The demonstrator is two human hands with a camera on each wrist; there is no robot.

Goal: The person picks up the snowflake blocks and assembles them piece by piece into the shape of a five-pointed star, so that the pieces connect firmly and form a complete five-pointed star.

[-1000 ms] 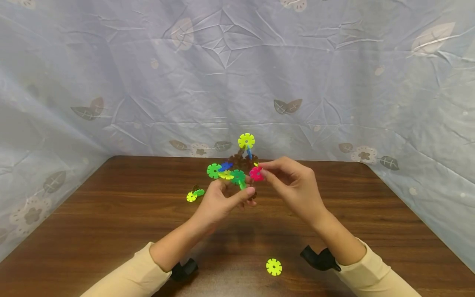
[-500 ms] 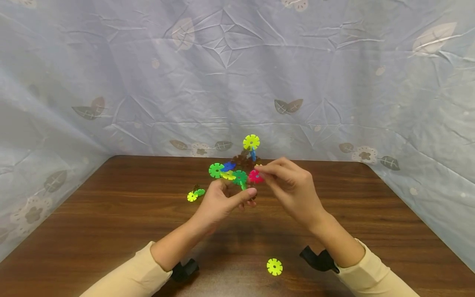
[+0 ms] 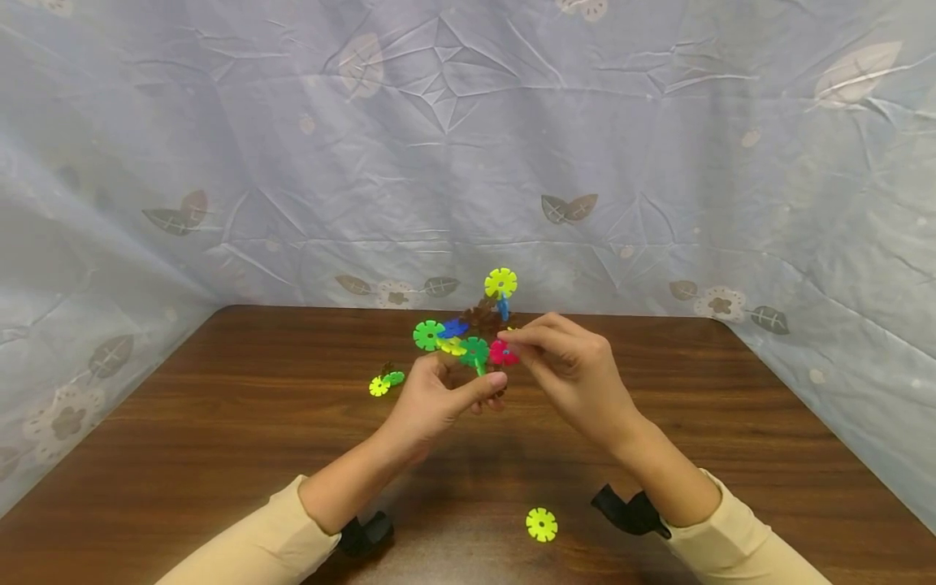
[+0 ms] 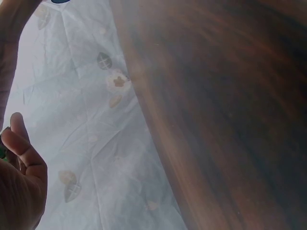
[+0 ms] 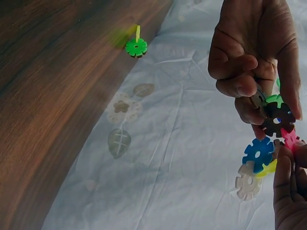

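My left hand (image 3: 435,398) grips a built-up cluster of notched plastic discs from below, above the table. In the head view a green disc (image 3: 428,335), a dark blue disc (image 3: 453,328) and brown discs (image 3: 478,315) belong to it, topped by a yellow disc (image 3: 500,283). Thumb and forefinger of my right hand (image 3: 581,370) pinch a pink disc (image 3: 503,353) at the cluster's right side. From the right wrist, the pink disc (image 5: 289,139) meets a brown disc (image 5: 277,120), with a blue disc (image 5: 258,155) below. In the left wrist view, my left hand (image 4: 21,179) mostly hides the cluster.
One loose yellow disc (image 3: 542,525) lies near the front of the brown wooden table (image 3: 292,439). Left of my hands rests a small joined group with a yellow disc (image 3: 379,386) and a green one. A patterned pale curtain (image 3: 468,162) surrounds the table's back and sides.
The cluster has shifted slightly right and its top has come down a little. My right fingers and the pink disc have moved slightly downward; both hands keep their hold.
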